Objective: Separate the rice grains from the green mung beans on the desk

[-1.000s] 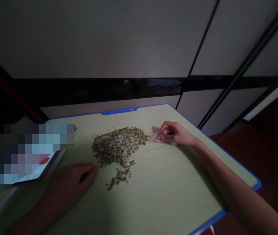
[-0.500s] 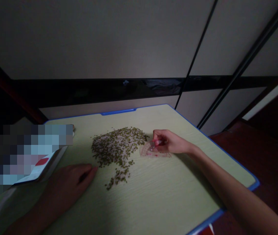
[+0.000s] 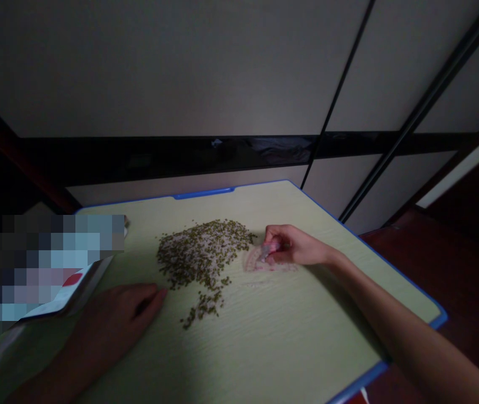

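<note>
My right hand (image 3: 293, 245) pinches a clear protractor (image 3: 252, 259) with pink markings between thumb and curled fingers. The protractor is tilted close to the tabletop, at the right edge of a pile of small grains (image 3: 205, 247). Green beans and whitish grains like rice are mixed in this pile, with a smaller tail of them trailing toward me. My left hand (image 3: 117, 314) rests on the table at the pile's near left, its fingers curled and the thumb against them. Nothing shows in it, though its palm side is hidden.
The pale table (image 3: 306, 331) has a blue rim and a blue handle (image 3: 203, 193) at its far edge. A flat item with a blurred face (image 3: 49, 286) lies at the left. Behind the table stands a wardrobe with sliding doors (image 3: 180, 73).
The protractor has shifted slightly and turned a little in my right hand. My left hand and the pile look nearly the same.
</note>
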### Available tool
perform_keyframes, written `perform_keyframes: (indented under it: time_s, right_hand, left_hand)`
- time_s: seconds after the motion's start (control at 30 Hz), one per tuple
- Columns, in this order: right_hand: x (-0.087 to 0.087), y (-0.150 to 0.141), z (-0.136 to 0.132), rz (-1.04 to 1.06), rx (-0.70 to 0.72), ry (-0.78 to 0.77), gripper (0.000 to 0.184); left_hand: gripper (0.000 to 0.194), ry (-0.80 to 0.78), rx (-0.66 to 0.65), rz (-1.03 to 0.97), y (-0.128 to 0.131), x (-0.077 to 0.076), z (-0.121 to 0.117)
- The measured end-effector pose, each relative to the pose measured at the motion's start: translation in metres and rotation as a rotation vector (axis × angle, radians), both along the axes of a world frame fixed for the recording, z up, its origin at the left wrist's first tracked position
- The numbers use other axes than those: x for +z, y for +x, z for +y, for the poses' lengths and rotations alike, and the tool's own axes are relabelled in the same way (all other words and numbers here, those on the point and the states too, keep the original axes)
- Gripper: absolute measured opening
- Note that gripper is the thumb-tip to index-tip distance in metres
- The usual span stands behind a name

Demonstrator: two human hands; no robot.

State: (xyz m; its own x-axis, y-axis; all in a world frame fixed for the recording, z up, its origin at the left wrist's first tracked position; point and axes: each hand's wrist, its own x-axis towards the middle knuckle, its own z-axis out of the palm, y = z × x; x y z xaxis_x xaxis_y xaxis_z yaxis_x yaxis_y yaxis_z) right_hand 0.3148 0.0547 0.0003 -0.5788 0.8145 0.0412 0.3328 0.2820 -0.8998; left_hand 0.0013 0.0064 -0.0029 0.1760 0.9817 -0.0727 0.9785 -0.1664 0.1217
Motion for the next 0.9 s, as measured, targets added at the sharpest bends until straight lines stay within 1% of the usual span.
perform_keyframes:
  time_s: [0.07, 0.17, 0.3, 0.4, 0.6, 0.73, 0.9]
  right_hand:
    - [-0.001, 0.005, 0.005, 0.003, -0.045, 0.01, 0.019]
    - [-0.004, 0.009, 0.01, 0.022, -0.113, 0.034, 0.018]
    - [-0.01, 0.006, 0.012, 0.063, -0.178, 0.044, 0.02]
    - [-0.013, 0.004, 0.013, 0.077, -0.215, 0.045, 0.02]
    - [-0.01, 0.012, 0.017, 0.094, -0.296, 0.068, 0.019]
    - [-0.007, 0.017, 0.018, 0.12, -0.307, 0.068, 0.02]
    - [-0.009, 0.014, 0.017, 0.115, -0.286, 0.055, 0.019]
  left_hand:
    - [0.043, -0.037, -0.021, 0.036, 0.001, 0.001, 0.0]
    - [0.043, -0.033, -0.021, 0.043, 0.0, 0.0, -0.001]
    - [0.043, -0.008, -0.028, 0.045, -0.002, -0.002, 0.0]
    - [0.044, -0.018, -0.024, 0.064, -0.001, -0.002, 0.001]
    - [0.043, -0.02, -0.026, 0.061, 0.0, 0.001, -0.001]
    - [0.043, -0.034, -0.018, 0.068, -0.001, 0.0, -0.001]
    - [0.043, -0.033, -0.024, 0.045, -0.001, 0.0, -0.001]
